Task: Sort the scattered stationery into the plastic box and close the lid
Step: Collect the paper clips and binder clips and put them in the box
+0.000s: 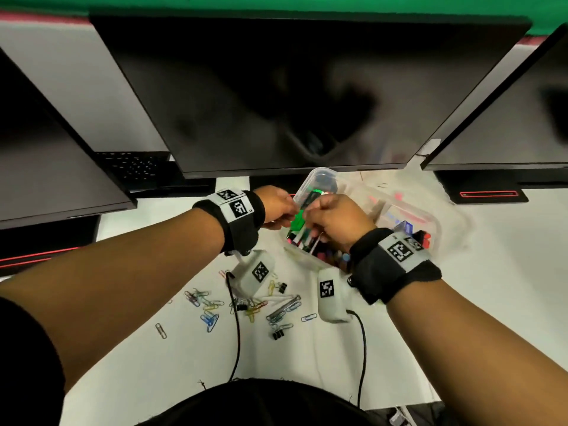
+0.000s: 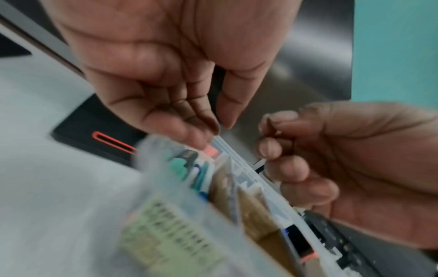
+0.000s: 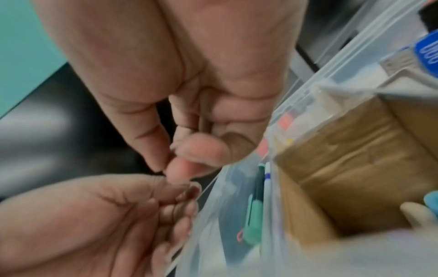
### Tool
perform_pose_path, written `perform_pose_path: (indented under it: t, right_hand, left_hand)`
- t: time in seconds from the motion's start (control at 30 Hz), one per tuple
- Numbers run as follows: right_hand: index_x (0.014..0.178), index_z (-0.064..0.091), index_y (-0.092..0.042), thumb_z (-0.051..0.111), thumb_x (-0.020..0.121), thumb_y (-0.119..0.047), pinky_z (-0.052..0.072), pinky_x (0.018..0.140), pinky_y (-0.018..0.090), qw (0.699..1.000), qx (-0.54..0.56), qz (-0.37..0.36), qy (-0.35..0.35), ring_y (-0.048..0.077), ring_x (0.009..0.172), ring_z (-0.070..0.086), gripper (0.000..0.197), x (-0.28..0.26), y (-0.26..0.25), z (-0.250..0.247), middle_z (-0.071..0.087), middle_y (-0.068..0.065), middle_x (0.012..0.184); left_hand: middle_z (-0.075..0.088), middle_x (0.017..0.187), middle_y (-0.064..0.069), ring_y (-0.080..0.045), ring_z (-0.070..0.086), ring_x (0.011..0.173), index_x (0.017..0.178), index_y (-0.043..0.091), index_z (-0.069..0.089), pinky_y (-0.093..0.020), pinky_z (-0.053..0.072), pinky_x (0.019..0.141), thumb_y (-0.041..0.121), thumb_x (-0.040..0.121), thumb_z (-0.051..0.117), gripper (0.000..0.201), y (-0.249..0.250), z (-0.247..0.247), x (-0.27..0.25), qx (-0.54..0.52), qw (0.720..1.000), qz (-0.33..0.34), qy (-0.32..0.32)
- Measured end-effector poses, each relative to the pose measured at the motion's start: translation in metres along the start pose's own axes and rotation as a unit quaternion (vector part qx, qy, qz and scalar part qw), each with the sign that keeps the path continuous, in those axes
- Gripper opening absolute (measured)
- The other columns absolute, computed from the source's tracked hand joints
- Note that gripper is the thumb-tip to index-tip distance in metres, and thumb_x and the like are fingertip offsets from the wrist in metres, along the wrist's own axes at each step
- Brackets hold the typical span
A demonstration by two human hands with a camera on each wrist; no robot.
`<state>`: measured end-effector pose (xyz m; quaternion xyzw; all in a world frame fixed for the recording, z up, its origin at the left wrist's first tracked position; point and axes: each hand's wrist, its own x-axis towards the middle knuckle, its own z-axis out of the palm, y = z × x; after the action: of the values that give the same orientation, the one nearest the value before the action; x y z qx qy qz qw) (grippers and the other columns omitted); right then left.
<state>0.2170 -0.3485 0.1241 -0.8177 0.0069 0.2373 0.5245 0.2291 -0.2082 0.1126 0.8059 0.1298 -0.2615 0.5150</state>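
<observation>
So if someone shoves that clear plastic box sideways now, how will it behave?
The plastic box looks thin-walled, so it may flex instead of staying rigid. Packed with pens and a cardboard insert, it is probably weighty for its size. On the smooth white table it would likely slide, not tip.

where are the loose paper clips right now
In the head view the paper clips lie scattered on the white table, near the person, below both wrists and just short of the plastic box.
</observation>
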Motion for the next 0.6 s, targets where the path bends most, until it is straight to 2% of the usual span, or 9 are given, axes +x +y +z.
perform_pose_path:
  t: [0.03,0.1,0.2,0.27,0.3,0.37,0.4,0.5,0.6]
  right_hand:
    - [0.067,0.058,-0.013,0.057,0.085,-0.003,0.038,0.037,0.017,0.999,-0.039,-0.014,-0.023,0.004,0.036,0.05,0.021,-0.005,0.001,0.012,0.058,0.0,0.052]
    - [0.073,0.064,-0.012,0.059,0.084,-0.005,0.042,0.041,0.014,0.987,-0.137,-0.044,-0.069,0.008,0.047,0.057,0.014,-0.013,0.007,0.036,0.062,0.0,0.062]
    - [0.088,0.071,-0.009,0.057,0.084,-0.007,0.045,0.062,0.018,0.946,-0.293,-0.11,-0.082,0.021,0.076,0.068,0.015,-0.021,0.022,0.066,0.072,0.005,0.084]
    - [0.099,0.069,-0.009,0.051,0.085,-0.006,0.044,0.078,0.023,0.913,-0.378,-0.12,-0.094,0.025,0.096,0.064,0.024,-0.022,0.036,0.083,0.071,0.009,0.103]
    - [0.105,0.067,-0.01,0.048,0.085,-0.005,0.044,0.083,0.026,0.9,-0.408,-0.113,-0.104,0.027,0.103,0.061,0.028,-0.021,0.045,0.09,0.068,0.011,0.11]
    - [0.113,0.062,-0.01,0.045,0.086,-0.003,0.045,0.089,0.03,0.877,-0.458,-0.081,-0.122,0.03,0.11,0.057,0.033,-0.019,0.063,0.103,0.062,0.013,0.119]
    - [0.116,0.06,-0.009,0.044,0.086,-0.002,0.044,0.092,0.032,0.866,-0.479,-0.067,-0.127,0.031,0.112,0.055,0.034,-0.018,0.071,0.106,0.059,0.014,0.121]
    - [0.119,0.057,-0.005,0.042,0.088,-0.002,0.045,0.095,0.036,0.842,-0.522,-0.03,-0.132,0.032,0.116,0.054,0.035,-0.015,0.089,0.109,0.054,0.016,0.125]
    - [0.115,0.058,-0.007,0.046,0.089,-0.007,0.045,0.092,0.035,0.831,-0.541,-0.022,-0.126,0.031,0.114,0.054,0.029,-0.012,0.099,0.108,0.053,0.015,0.123]
  left_hand:
    - [0.057,0.07,0.002,-0.005,0.055,0.058,0.068,0.021,0.053,-0.014,0.043,0.049,0.013,0.09,0.055,0.023,-0.01,-0.006,-0.004,0.035,0.999,0.019,0.006]
    - [0.061,0.074,0.003,-0.005,0.057,0.062,0.067,0.024,0.056,-0.017,0.045,0.055,0.012,0.086,0.057,0.022,-0.032,-0.017,-0.012,0.099,0.994,0.048,0.024]
    - [0.062,0.072,0.007,-0.003,0.056,0.06,0.066,0.025,0.059,-0.009,0.043,0.051,0.009,0.084,0.059,0.024,-0.067,-0.029,-0.023,0.169,0.984,0.055,0.025]
    - [0.064,0.082,0.003,-0.008,0.058,0.068,0.082,0.016,0.066,-0.013,0.043,0.063,0.007,0.086,0.058,0.012,-0.091,-0.032,-0.029,0.204,0.978,0.043,-0.004]
    - [0.065,0.091,-0.001,-0.013,0.06,0.079,0.094,0.01,0.067,-0.016,0.041,0.072,0.008,0.087,0.059,0.011,-0.102,-0.033,-0.033,0.231,0.972,0.033,-0.017]
    - [0.066,0.109,-0.004,-0.02,0.06,0.102,0.107,0.009,0.065,-0.021,0.041,0.082,0.015,0.087,0.06,0.021,-0.126,-0.034,-0.038,0.285,0.958,0.006,-0.034]
    - [0.065,0.113,-0.005,-0.022,0.059,0.107,0.109,0.011,0.064,-0.024,0.042,0.087,0.018,0.087,0.061,0.023,-0.136,-0.034,-0.04,0.302,0.952,-0.005,-0.039]
    - [0.065,0.117,-0.003,-0.022,0.058,0.111,0.109,0.015,0.064,-0.027,0.044,0.094,0.018,0.086,0.06,0.023,-0.157,-0.034,-0.047,0.318,0.947,-0.019,-0.046]
    - [0.064,0.116,-0.001,-0.02,0.058,0.111,0.11,0.017,0.063,-0.022,0.042,0.087,0.015,0.087,0.056,0.024,-0.168,-0.033,-0.054,0.33,0.943,-0.017,-0.051]
